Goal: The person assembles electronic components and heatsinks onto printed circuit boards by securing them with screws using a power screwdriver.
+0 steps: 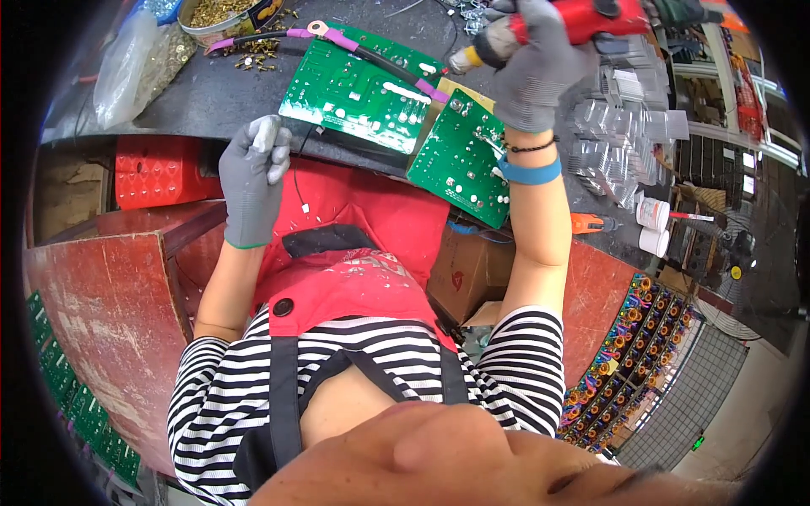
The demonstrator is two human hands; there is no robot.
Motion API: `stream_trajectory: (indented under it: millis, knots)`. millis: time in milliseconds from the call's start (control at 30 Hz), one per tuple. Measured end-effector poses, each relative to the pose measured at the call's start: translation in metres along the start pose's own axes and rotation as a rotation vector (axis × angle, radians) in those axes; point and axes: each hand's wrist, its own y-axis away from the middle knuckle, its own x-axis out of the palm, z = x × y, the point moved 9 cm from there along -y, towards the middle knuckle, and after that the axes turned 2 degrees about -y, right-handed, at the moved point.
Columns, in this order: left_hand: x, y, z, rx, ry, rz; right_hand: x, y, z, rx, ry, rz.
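My left hand point(253, 173), in a grey glove, is raised at the table's front edge, left of a green circuit board point(337, 93). Its fingers are curled together, and whatever they may hold is too small to make out. A thin dark wire with a white connector point(305, 207) hangs beside it. At the upper right, my gloved right hand point(540, 76) grips a red power screwdriver point(582, 21), its yellow-tipped nose pointing left. Below that hand lies a second green circuit board point(460, 156). A black cable with purple ends and a ring terminal point(317, 28) crosses the first board.
A tub of brass screws point(224, 17) and a clear plastic bag point(126, 76) stand at the far left. Stacked clear plastic pieces point(624, 126), white jars point(653, 228) and an orange-handled tool point(593, 223) are at the right. A red bin point(160, 173) sits under the table.
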Motion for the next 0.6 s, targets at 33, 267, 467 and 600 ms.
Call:
stream_trajectory:
  millis: [33,267,467,600]
  knots:
    - [0.001,0.006,0.0,0.012,0.014,-0.024,-0.008,0.0,0.013,-0.03,0.061,-0.013]
    - [0.094,0.063,0.038,-0.425,0.163,0.407,-0.009,0.056,0.052,0.022,-0.083,0.106]
    - [0.128,0.088,0.057,-0.413,-0.037,0.505,-0.02,0.093,0.071,0.009,-0.012,0.077]
    - [0.138,0.097,0.059,-0.351,-0.041,0.603,-0.027,0.099,0.077,0.054,-0.015,0.031]
